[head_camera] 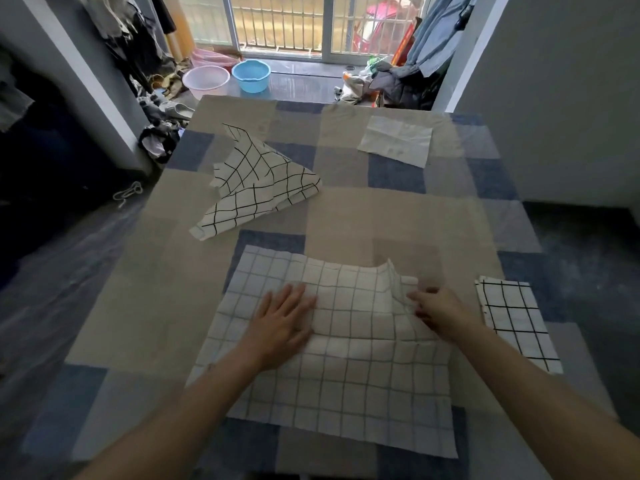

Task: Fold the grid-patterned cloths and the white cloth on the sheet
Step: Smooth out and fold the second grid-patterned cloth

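A large white cloth with a thin grey grid [346, 375] lies spread in front of me on the checked blue-and-beige sheet [346, 209]. My left hand [282, 320] presses flat on it with straight fingers. My right hand [440, 311] pinches the cloth's raised right corner, which stands up in a fold. A crumpled black-grid cloth [256, 181] lies further back to the left. Near the right edge rests a folded black-grid cloth [516, 323]. The plain white cloth [396, 140] lies flat at the far right.
The sheet covers a low surface, with dark floor on both sides. Beyond its far edge stand a blue basin [251, 75] and a pink basin [206, 81]. Piles of clothes [391, 84] lie near the barred window.
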